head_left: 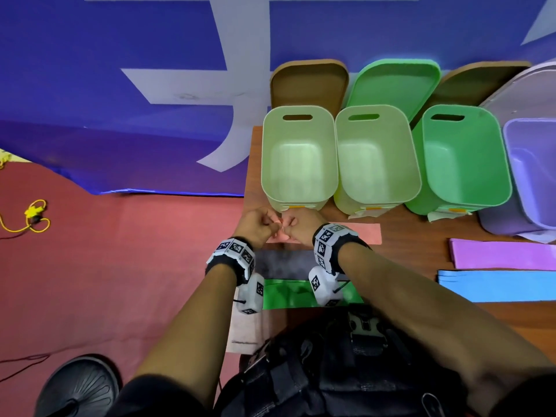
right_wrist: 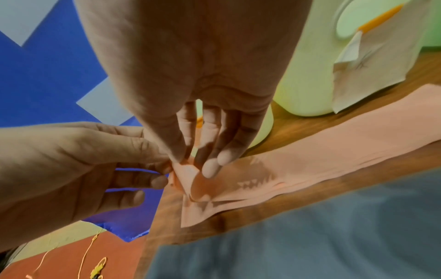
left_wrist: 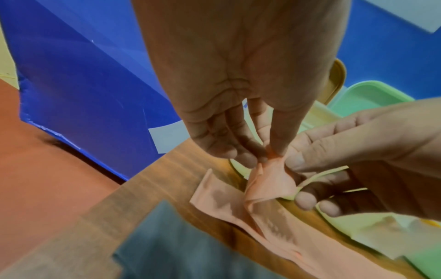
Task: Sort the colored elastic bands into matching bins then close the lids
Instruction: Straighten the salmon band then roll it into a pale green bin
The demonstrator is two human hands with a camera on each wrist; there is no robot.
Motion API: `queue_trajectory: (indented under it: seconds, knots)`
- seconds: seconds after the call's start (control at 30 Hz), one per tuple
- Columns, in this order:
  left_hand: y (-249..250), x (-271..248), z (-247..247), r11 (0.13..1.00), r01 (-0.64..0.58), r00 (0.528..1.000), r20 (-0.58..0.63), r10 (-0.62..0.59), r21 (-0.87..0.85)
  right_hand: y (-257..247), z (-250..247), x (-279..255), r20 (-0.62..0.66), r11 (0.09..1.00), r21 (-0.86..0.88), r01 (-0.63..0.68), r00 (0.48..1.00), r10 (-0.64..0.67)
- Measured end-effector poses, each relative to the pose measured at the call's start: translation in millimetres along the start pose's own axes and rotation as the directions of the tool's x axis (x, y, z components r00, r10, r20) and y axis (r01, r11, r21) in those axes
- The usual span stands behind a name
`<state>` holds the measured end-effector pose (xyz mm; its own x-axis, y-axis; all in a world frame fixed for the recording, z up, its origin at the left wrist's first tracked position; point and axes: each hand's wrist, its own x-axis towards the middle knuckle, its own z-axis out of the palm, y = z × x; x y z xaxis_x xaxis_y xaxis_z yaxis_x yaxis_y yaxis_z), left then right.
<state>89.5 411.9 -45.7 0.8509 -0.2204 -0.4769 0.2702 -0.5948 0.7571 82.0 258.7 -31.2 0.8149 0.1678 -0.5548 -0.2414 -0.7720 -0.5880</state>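
A flat stack of peach elastic bands (head_left: 358,233) lies on the wooden table in front of the leftmost pale green bin (head_left: 298,155). My left hand (head_left: 272,226) and right hand (head_left: 289,228) meet at the stack's left end. Both pinch the lifted corner of the top peach band (left_wrist: 269,181). The left wrist view has my left hand (left_wrist: 267,152) gripping it between thumb and fingers. In the right wrist view my right hand (right_wrist: 188,162) pinches the same corner, and the rest of the peach band (right_wrist: 310,156) lies flat.
A second pale green bin (head_left: 376,158), a green bin (head_left: 463,158) and a purple bin (head_left: 532,176) stand open in a row, with lids (head_left: 394,82) leaning behind. Grey band (head_left: 285,263), green band (head_left: 301,293), purple band (head_left: 496,254) and blue band (head_left: 496,285) lie nearer me.
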Motion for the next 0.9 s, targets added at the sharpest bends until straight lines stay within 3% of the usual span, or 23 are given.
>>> queue_trajectory:
  seconds: [0.17,0.47,0.7,0.9]
  knots:
    - [22,-10,7,0.998,-0.050,0.999,-0.012,0.050,-0.037,2,-23,-23,-0.070,1.000,0.014,-0.003,0.998,0.004]
    - [86,-24,27,0.974,-0.152,0.987,-0.078,0.141,-0.166,18,-76,-63,-0.273,0.973,0.229,0.025,0.961,0.040]
    - [142,-31,47,0.936,-0.290,0.947,-0.201,0.250,-0.199,38,-122,-96,-0.423,0.922,0.343,0.179,0.906,-0.018]
    - [189,-47,32,0.889,-0.396,0.900,-0.290,0.325,-0.231,23,-165,-119,-0.544,0.882,0.287,0.374,0.821,-0.172]
